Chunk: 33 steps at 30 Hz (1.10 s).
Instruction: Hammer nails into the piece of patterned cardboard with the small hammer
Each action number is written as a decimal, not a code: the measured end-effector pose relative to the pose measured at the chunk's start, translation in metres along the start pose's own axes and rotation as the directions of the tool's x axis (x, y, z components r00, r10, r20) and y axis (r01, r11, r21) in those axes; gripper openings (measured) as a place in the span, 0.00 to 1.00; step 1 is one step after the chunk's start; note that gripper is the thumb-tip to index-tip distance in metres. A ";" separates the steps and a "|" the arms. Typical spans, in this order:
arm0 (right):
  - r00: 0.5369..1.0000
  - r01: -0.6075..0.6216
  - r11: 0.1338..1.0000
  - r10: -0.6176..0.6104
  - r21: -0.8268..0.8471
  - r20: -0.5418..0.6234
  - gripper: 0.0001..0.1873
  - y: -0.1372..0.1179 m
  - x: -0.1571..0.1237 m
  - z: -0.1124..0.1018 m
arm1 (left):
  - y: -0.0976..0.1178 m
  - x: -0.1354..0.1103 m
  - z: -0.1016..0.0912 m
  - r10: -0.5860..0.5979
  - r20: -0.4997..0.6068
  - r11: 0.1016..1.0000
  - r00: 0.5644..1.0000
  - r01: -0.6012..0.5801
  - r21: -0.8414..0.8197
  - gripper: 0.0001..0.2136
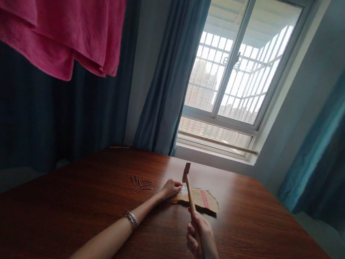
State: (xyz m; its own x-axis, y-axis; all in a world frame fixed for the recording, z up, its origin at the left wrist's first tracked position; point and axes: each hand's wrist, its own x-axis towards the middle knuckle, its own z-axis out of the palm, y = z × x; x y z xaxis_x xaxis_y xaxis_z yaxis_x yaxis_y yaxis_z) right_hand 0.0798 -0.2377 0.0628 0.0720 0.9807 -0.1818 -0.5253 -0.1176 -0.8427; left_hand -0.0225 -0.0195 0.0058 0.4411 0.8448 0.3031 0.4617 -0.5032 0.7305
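My right hand (pixel 203 238) is wrapped round the wooden handle of a hammer (pixel 191 196), whose head is raised close to my left fingertips. My left hand (pixel 171 188) pinches what looks like a thin nail at the left part of a piece of cardboard (pixel 211 202). The nail is small and mostly hidden by the fingers and the hammer head. The cardboard has a ragged edge and a pink-red stripe, and it lies on the table. Left of my left hand, several loose nails (pixel 140 185) lie in a small scatter.
The brown wooden table (pixel 90 219) has a glossy top and reaches to the wall. Behind it are blue curtains (pixel 164 84) and a barred window (pixel 226 77). A pink cloth (pixel 79 22) hangs at the upper left. A bracelet (pixel 131 219) circles my left wrist.
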 end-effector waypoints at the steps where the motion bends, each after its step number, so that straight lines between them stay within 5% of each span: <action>1: 1.000 -0.002 1.000 0.002 0.002 -0.002 0.23 0.000 0.000 0.000 | -0.002 0.001 0.001 0.011 -0.002 1.000 1.000 -0.011 -0.006 0.15; 9: 1.000 -0.001 1.000 0.001 0.003 0.028 0.21 0.003 0.003 -0.003 | -0.015 0.006 0.007 0.045 -0.030 0.998 0.999 -0.046 -0.045 0.15; 33: 1.000 0.004 1.000 -0.004 -0.014 -0.003 0.23 0.001 0.004 0.000 | -0.010 0.004 0.004 0.051 -0.029 0.999 0.998 -0.051 -0.003 0.15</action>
State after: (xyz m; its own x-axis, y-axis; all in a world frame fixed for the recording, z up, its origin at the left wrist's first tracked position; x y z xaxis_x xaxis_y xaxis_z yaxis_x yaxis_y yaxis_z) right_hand 0.0793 -0.2341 0.0618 0.0765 0.9807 -0.1802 -0.5130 -0.1162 -0.8505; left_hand -0.0222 -0.0115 -0.0024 0.4414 0.8229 0.3577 0.4363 -0.5452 0.7158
